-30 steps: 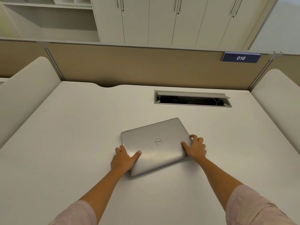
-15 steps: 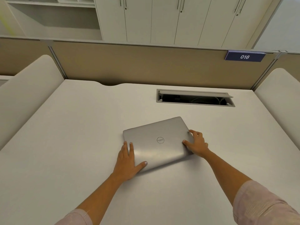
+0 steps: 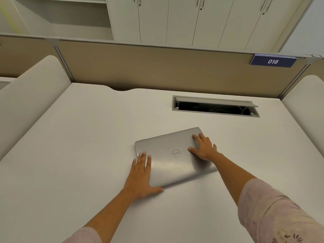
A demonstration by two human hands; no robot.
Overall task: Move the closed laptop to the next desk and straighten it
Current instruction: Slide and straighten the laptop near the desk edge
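Observation:
A closed silver laptop (image 3: 172, 164) lies on the white desk (image 3: 78, 155), a little right of centre, turned so that its right end sits farther back than its left. My left hand (image 3: 140, 178) lies flat at its near left corner, with the fingers stretched along the left edge and the thumb along the front edge. Flat on the right part of the lid, my right hand (image 3: 204, 148) has its fingers spread. Neither hand is curled around the laptop.
An open cable hatch (image 3: 215, 106) is sunk into the desk behind the laptop. A tan partition (image 3: 157, 67) with a blue sign reading 016 (image 3: 273, 61) closes the back. Rounded white dividers stand at the left (image 3: 29, 102) and right (image 3: 305, 106). White cabinets (image 3: 192, 20) are beyond.
Both hands have gone from gripping the laptop's near corners to lying flat: the left stretched along the left edge, the right slid up onto the lid. The laptop has barely shifted.

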